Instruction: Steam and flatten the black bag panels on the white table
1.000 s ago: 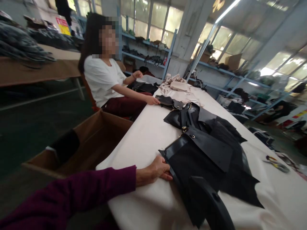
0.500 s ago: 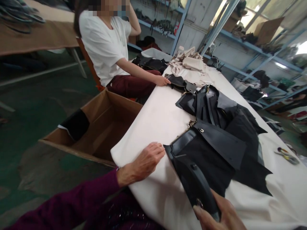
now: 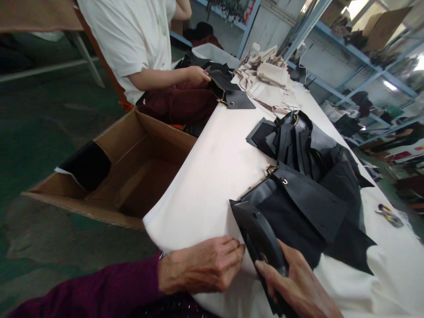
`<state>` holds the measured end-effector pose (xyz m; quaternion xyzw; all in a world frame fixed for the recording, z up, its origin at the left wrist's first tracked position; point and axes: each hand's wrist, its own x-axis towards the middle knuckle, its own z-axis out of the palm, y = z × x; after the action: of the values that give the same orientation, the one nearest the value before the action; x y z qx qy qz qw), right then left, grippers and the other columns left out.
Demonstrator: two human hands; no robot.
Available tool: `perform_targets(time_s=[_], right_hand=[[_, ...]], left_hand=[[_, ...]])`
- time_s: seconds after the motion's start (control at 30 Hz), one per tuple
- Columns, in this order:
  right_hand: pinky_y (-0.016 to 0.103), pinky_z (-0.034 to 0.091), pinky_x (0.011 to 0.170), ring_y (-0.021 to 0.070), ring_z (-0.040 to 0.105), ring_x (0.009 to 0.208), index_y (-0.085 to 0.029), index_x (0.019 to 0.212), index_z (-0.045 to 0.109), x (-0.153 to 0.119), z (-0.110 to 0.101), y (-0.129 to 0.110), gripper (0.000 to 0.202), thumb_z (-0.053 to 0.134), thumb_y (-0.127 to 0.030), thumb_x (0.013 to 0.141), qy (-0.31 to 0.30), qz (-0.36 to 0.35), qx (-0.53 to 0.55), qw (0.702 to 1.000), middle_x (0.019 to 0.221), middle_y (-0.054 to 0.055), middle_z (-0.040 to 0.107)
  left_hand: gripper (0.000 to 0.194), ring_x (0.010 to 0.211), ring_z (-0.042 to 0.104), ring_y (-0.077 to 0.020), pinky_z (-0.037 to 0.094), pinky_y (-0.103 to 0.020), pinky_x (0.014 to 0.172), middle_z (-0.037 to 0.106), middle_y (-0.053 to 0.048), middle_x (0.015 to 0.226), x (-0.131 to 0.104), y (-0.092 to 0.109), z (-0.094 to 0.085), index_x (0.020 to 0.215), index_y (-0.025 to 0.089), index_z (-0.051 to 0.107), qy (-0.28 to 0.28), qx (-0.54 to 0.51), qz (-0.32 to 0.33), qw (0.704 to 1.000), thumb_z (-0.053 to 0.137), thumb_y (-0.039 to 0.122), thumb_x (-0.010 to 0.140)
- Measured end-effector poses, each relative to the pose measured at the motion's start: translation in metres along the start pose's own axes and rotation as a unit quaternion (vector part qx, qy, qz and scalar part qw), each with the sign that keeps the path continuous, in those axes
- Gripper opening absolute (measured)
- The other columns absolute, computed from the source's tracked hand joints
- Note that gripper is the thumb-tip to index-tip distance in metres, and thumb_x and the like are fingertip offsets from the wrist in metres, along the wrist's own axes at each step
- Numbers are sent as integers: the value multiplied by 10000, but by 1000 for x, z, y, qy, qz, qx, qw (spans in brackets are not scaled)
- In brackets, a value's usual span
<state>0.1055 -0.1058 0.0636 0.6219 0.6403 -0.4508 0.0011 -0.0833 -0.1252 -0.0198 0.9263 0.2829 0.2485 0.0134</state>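
My right hand (image 3: 291,274) is wrapped round the handle of a dark curved hand tool (image 3: 263,229), whose tip lies over the left edge of a black fabric piece (image 3: 291,210). My left hand (image 3: 212,263) has its fingers pressed together at that edge, just left of the tool; what they pinch is too small to make out. A gold zip (image 3: 256,184) runs along the top of the piece. Over it lies a dark flap (image 3: 311,198) with a small metal ring. Further up is a pile of black pieces (image 3: 294,137).
A cardboard box (image 3: 132,163) stands on the floor left of the white table (image 3: 212,163). Beyond it sits a person (image 3: 142,44) holding a black piece with a zip (image 3: 232,92). Beige cloth (image 3: 268,79) lies at the far end, snips (image 3: 389,215) at the right.
My left hand has moved down and right along the black edge. My right hand and the tool have shifted up and left. The person has pulled their black piece toward their lap.
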Motion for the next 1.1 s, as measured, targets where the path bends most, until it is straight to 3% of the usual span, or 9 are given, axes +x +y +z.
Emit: perform_targets(time_s=[0.07, 0.13, 0.3, 0.5, 0.63, 0.83, 0.97, 1.1], right_hand=[[199, 434, 415, 120, 524, 427, -189, 773, 471, 7, -3, -5, 133, 522, -307, 808, -6, -22, 4, 1000, 492, -63, 515], [204, 439, 433, 120, 529, 433, -190, 774, 483, 12, -6, -9, 104, 513, -281, 815, -11, -39, 13, 999, 489, -66, 520], [201, 434, 438, 112, 516, 433, -192, 734, 506, 15, -14, -11, 134, 519, -291, 823, -19, -71, 40, 996, 491, -65, 525], [188, 408, 405, 112, 509, 456, -188, 717, 492, 16, -34, -18, 262, 493, -421, 838, 44, -93, 61, 993, 539, -42, 528], [179, 399, 400, 107, 523, 444, -182, 669, 501, 5, -43, -15, 285, 517, -419, 828, 81, -92, 49, 991, 528, -32, 550], [183, 416, 370, 110, 524, 389, -185, 741, 506, -11, -20, 2, 174, 535, -338, 817, 38, -80, 52, 995, 472, -58, 541], [180, 410, 353, 113, 534, 390, -180, 765, 511, 3, -6, 3, 99, 545, -269, 791, 29, -92, 68, 993, 480, -62, 544], [182, 407, 394, 107, 545, 435, -172, 704, 524, 25, -10, -3, 126, 592, -263, 758, 62, -123, 82, 987, 503, -62, 545]], left_hand=[[255, 1002, 526, -201, 412, -313, 853, 526, -167, 1172, 8, 7, 2, 1060, 72, 553, -18, 9, 26, 999, 414, 159, 864], [304, 1069, 484, -240, 404, -332, 848, 495, -189, 1202, 16, 15, 5, 1103, 34, 534, -43, 32, 0, 999, 423, 165, 853], [230, 1026, 485, -285, 389, -399, 818, 565, -187, 1057, 29, 28, 13, 927, 48, 620, -106, 82, -24, 991, 483, 182, 799], [387, 1133, 427, -300, 344, -413, 913, 479, -230, 1210, 26, 32, 19, 1127, -19, 502, -103, 79, -30, 991, 445, 171, 795], [472, 1199, 377, -266, 330, -391, 954, 438, -229, 1269, 23, 32, 20, 1229, -30, 390, -100, 59, -52, 992, 412, 185, 809], [428, 1162, 408, -296, 357, -406, 934, 458, -228, 1243, 23, 31, 25, 1177, -22, 461, -102, 80, -28, 991, 434, 186, 804], [305, 1094, 462, -285, 336, -396, 981, 566, -167, 1088, 25, 32, 30, 1049, 36, 562, -77, 73, -20, 994, 436, 140, 792], [408, 1101, 460, -267, 352, -376, 991, 549, -142, 1143, 27, 32, 36, 1164, 43, 496, -56, 47, -48, 996, 445, 102, 764]])
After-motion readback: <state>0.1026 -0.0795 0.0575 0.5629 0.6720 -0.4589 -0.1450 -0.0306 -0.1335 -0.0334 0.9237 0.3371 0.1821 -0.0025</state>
